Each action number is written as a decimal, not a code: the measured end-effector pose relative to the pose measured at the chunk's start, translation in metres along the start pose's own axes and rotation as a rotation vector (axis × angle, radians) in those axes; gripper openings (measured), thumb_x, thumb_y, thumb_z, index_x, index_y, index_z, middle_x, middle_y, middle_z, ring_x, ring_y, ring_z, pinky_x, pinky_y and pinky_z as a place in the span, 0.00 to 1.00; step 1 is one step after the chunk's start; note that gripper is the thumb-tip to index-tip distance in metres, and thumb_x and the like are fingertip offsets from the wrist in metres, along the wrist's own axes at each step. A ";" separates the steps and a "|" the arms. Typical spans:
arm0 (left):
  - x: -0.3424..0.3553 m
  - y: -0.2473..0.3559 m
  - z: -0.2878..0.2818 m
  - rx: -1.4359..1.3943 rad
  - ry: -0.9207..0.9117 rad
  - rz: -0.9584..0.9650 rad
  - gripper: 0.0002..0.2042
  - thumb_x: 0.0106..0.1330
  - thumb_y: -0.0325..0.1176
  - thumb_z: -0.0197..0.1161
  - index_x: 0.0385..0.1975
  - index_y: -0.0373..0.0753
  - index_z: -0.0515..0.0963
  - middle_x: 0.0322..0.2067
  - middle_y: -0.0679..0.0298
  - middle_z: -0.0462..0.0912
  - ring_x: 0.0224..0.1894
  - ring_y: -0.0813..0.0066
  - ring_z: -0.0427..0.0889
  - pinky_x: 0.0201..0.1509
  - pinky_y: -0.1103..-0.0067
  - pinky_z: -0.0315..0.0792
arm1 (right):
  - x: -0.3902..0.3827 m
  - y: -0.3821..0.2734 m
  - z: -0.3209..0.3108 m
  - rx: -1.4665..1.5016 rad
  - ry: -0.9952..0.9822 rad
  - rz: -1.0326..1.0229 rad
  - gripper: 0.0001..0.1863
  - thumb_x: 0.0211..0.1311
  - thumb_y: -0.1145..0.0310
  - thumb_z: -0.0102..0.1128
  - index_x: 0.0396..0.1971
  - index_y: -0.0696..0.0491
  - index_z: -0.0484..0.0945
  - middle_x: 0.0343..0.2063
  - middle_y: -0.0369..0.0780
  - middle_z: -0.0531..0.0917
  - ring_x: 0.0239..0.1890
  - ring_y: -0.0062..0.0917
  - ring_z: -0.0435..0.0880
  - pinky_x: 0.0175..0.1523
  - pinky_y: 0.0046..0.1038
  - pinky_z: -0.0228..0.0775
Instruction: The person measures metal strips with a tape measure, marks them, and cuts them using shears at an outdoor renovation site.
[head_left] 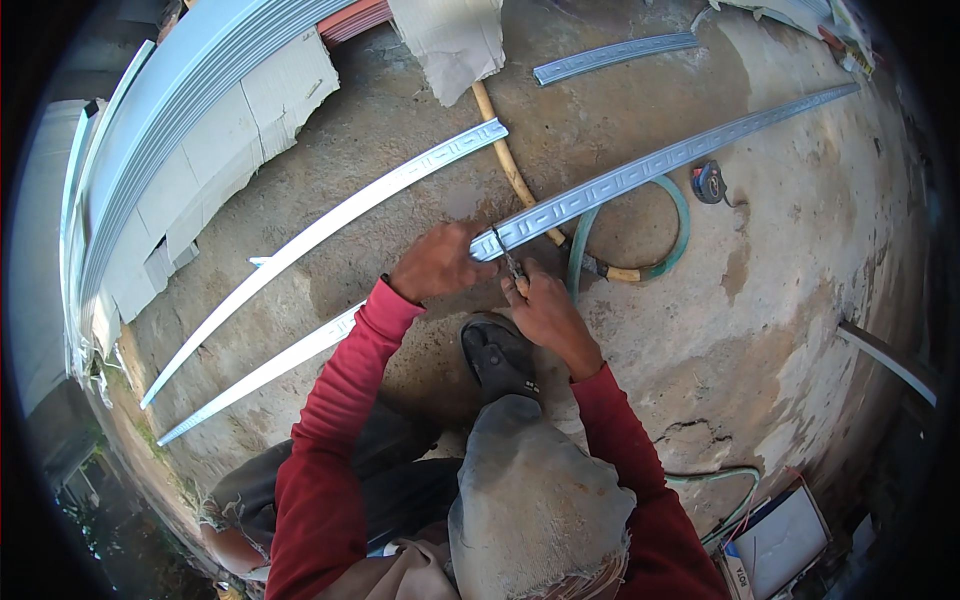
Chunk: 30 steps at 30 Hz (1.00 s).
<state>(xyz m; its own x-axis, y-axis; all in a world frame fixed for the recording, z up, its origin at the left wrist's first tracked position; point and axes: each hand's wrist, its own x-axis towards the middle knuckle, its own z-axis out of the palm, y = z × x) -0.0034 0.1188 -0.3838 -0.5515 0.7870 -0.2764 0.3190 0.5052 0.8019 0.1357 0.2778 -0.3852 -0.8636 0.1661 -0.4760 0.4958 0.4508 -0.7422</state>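
My left hand (pixel 436 264) is closed on the near end of a long silver metal channel (pixel 610 183), its fingers wrapped at the edge. The channel is ribbed with slots and slants away to the far right. My right hand (pixel 548 312) grips a small snips-like hand tool (pixel 517 271); its dark, slim jaws lie across the channel beside my left fingers. Another metal strip (pixel 270 378) runs out to the lower left from under my left forearm; whether it joins the held channel is hidden. My shoe (pixel 497 358) is on the floor just below the hands.
A separate slotted strip (pixel 330 218) lies to the left, a shorter one (pixel 618 57) at the far side. Beneath the channel are a yellow tube (pixel 517 187) and a green hose loop (pixel 684 228). A tape measure (pixel 708 183) lies right; stacked panels (pixel 165 130) and cardboard (pixel 285 88) line the left.
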 end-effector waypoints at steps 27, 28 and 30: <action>0.011 -0.041 0.007 0.070 0.101 0.225 0.14 0.50 0.35 0.65 0.31 0.29 0.81 0.28 0.39 0.81 0.32 0.40 0.82 0.36 0.58 0.77 | 0.012 0.005 0.035 -0.009 0.277 -0.063 0.21 0.62 0.51 0.63 0.31 0.58 0.80 0.29 0.57 0.83 0.36 0.58 0.82 0.39 0.51 0.75; 0.011 -0.038 0.005 0.045 0.078 0.218 0.14 0.50 0.34 0.65 0.32 0.30 0.81 0.28 0.39 0.82 0.33 0.40 0.83 0.37 0.57 0.77 | 0.013 0.005 0.035 -0.039 0.265 0.012 0.21 0.62 0.51 0.63 0.31 0.58 0.80 0.29 0.56 0.83 0.36 0.58 0.82 0.39 0.51 0.75; 0.010 -0.030 0.000 -0.003 0.028 0.130 0.13 0.50 0.33 0.64 0.32 0.30 0.81 0.29 0.39 0.82 0.33 0.40 0.83 0.37 0.57 0.77 | 0.013 0.005 0.034 -0.028 0.284 -0.028 0.20 0.62 0.52 0.62 0.31 0.58 0.81 0.29 0.56 0.83 0.36 0.58 0.82 0.39 0.51 0.75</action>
<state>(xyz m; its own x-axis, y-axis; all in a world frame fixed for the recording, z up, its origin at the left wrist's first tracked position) -0.0188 0.1112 -0.4108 -0.5274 0.8353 -0.1553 0.3865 0.3986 0.8317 0.1300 0.2520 -0.4113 -0.8701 0.3900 -0.3013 0.4717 0.4820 -0.7383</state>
